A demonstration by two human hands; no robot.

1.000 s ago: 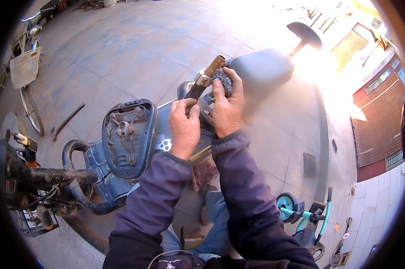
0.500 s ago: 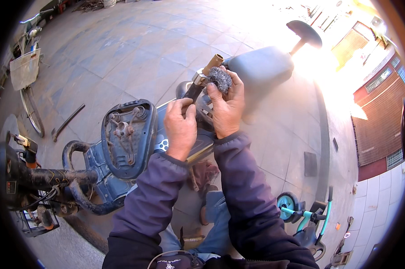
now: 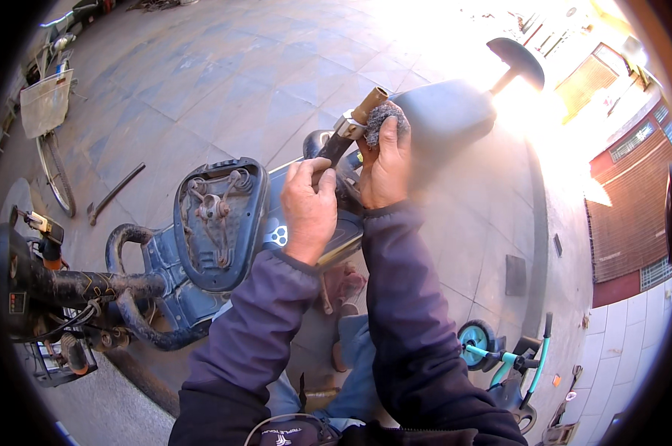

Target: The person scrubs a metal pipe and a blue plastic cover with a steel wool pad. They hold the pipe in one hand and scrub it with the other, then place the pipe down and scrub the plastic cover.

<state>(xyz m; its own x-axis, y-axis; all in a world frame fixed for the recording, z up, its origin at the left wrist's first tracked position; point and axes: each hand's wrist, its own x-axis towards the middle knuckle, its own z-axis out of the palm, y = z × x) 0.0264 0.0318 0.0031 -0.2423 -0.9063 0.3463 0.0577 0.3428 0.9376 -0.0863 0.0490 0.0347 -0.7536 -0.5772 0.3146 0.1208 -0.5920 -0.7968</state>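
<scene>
My left hand [image 3: 308, 208] grips the lower part of a dark tube [image 3: 336, 147], which tilts up to the right and has a silver collar [image 3: 348, 124] and a hollow brass-coloured end [image 3: 368, 104]. My right hand [image 3: 384, 167] is closed on a grey steel wool wad [image 3: 377, 128], held against the tube's right side by the collar and brass end. Beneath lies a dark scooter-like vehicle; its saddle [image 3: 221, 275] is turned underside up, with springs and a bracket showing, left of my left hand.
Handlebars [image 3: 53, 282] at left, a bicycle [image 3: 46, 111] behind, a metal bar [image 3: 116, 192] on the tiled floor [image 3: 165, 89]. Beyond my hands, a long grey body [image 3: 447, 119] with a black saddle [image 3: 518, 59]. A turquoise child's ride-on [image 3: 507, 360] stands lower right; a building [image 3: 626, 208] at right.
The steel wool, my right hand and the tube's top have shifted slightly right; the right thumb has moved up over the wool. My left hand has moved a little right, still on the tube.
</scene>
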